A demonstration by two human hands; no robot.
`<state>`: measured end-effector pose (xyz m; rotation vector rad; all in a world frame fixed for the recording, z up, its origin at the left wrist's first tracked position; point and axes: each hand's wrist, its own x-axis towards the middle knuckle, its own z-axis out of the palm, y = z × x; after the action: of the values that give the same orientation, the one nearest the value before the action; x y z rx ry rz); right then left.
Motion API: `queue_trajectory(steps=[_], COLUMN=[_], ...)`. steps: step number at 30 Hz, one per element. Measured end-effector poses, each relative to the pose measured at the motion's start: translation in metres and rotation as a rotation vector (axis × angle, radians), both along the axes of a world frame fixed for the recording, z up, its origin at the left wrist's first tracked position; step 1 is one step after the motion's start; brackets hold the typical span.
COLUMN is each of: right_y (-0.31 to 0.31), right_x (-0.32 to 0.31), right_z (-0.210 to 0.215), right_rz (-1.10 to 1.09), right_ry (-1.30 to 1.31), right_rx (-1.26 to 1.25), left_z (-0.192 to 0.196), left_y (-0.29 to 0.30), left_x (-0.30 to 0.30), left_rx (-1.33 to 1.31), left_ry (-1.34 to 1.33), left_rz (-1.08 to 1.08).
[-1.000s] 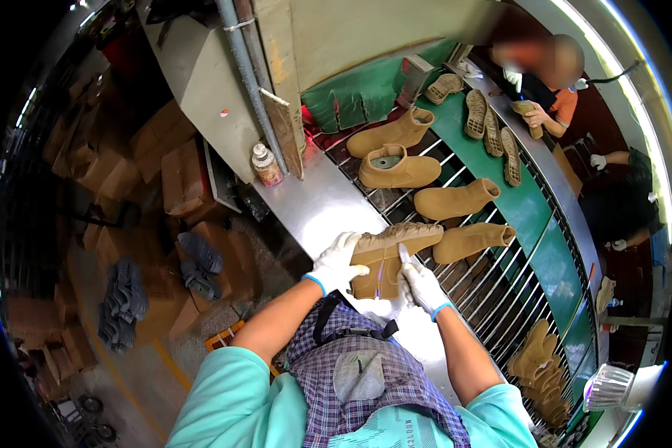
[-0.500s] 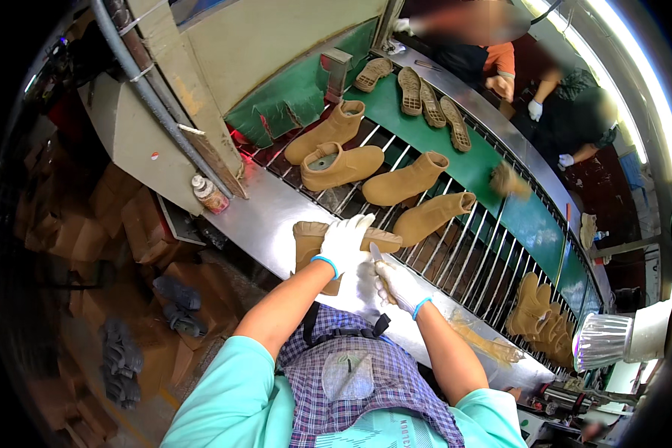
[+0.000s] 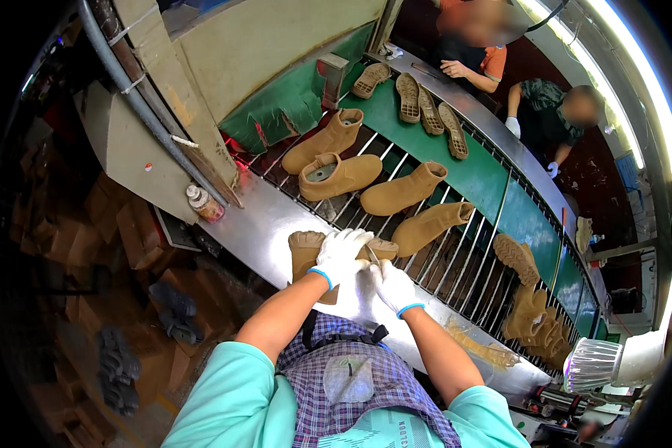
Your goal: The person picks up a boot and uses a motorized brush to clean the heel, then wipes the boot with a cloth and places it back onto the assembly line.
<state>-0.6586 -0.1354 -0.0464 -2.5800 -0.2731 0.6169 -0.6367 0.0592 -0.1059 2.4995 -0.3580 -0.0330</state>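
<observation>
A tan ankle boot (image 3: 303, 261) lies on the metal ledge in front of me, its sole edge turned up and away. My left hand (image 3: 340, 254), in a white glove with a blue cuff, is closed over the middle of the boot and presses it down. My right hand (image 3: 393, 285), gloved the same way, grips a slim, narrow-bladed tool (image 3: 372, 254). Its tip meets the boot's edge at the right end, just beside my left fingers. The tool's handle is hidden inside my right hand.
Several tan boots (image 3: 403, 188) stand on the metal-bar rack beyond. Loose soles (image 3: 408, 97) lie on the green belt (image 3: 470, 168). A small bottle (image 3: 204, 203) stands at the ledge's left. A lamp (image 3: 593, 364) juts in at right. Two people work across the line.
My right hand has moved up towards my left, bringing the tool against the boot's edge. On the right of the rack, a blurred moving boot has come nearer and now lies sole outward.
</observation>
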Motion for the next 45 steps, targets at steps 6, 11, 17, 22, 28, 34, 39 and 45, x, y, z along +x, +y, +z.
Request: queue_trajectory(steps=[6,11,17,22,28,34,39,45], right_y=[-0.050,-0.116,-0.113,-0.098,-0.039,-0.019,-0.019,0.007], right_x=[-0.001,-0.063,-0.116,-0.106,-0.078,-0.110,-0.131,-0.115], right_z=[0.006,-0.015,-0.039,-0.031,-0.008,0.024,-0.016,0.008], right_rz=[-0.478,-0.727,-0.975,-1.019,-0.538,0.014,0.022,0.001], right_ry=[0.228,0.398,0.286,0.293,0.272,-0.127,-0.300,-0.270], right_rx=[0.297,0.381,0.550,0.792,0.424,0.043,0.239,-0.026], left_z=[0.009,0.017,0.135,0.139,0.020,0.034,0.031,0.054], left_y=[-0.006,-0.037,-0.010,0.087,0.122,0.091,0.059,0.056], left_x=[0.011,0.036,0.012,-0.050,-0.109,-0.112,-0.076,-0.054], left_rx=[0.149,0.340,0.049,-0.226,0.082,-0.089,-0.082,0.128], left_ry=[-0.065,-0.014,0.041,-0.125,0.497,0.195,0.264,0.387], left_rz=[-0.088,-0.179,-0.316,-0.167,0.194,0.045,-0.087,-0.270])
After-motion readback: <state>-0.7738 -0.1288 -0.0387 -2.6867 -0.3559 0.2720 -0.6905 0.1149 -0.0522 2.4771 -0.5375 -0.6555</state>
